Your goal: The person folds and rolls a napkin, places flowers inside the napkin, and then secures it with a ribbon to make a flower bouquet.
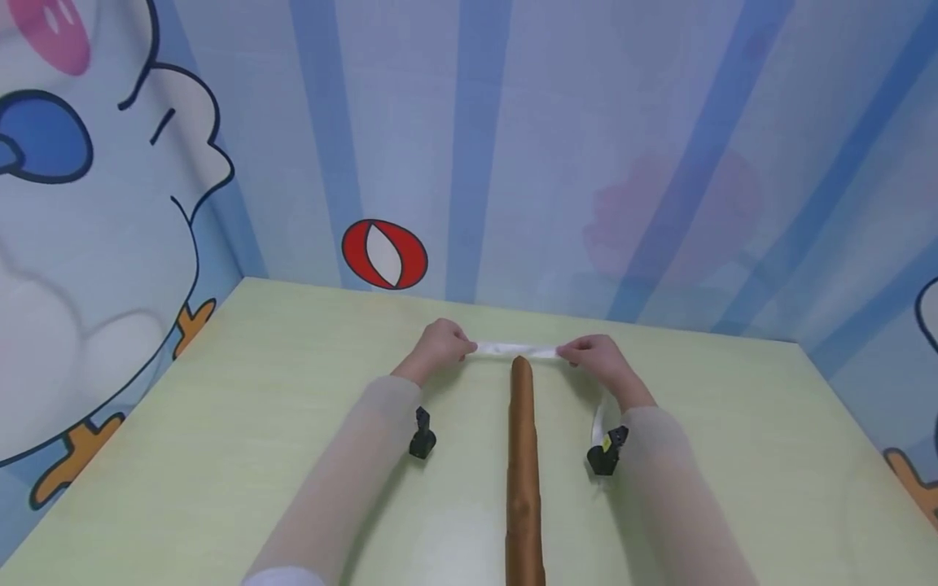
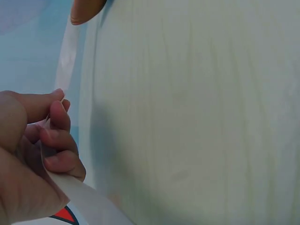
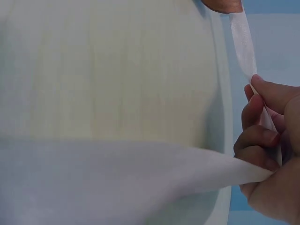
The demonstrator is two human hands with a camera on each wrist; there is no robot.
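Note:
A white ribbon [image 1: 506,349] stretches between the two hands, crossing at the far tip of a long brown rod-shaped piece [image 1: 522,472]. My left hand [image 1: 441,342] pinches one side of the ribbon between thumb and forefinger. In the left wrist view, a loose tail of ribbon [image 2: 96,204] leaves the palm below the curled fingers. The other side is pinched by my right hand [image 1: 597,358]; from it a wide tail [image 3: 117,176] trails off in the right wrist view. The rod's rounded tip [image 2: 86,10] shows at the top of the left wrist view. Whether the ribbon touches it I cannot tell.
The pale wood-patterned table [image 1: 293,366] ends at a blue striped backdrop [image 1: 542,146] with cartoon figures. Black wrist cameras hang by each cuff, the left camera [image 1: 422,439] and the right camera [image 1: 604,457]. The brown rod runs toward the near side between the arms.

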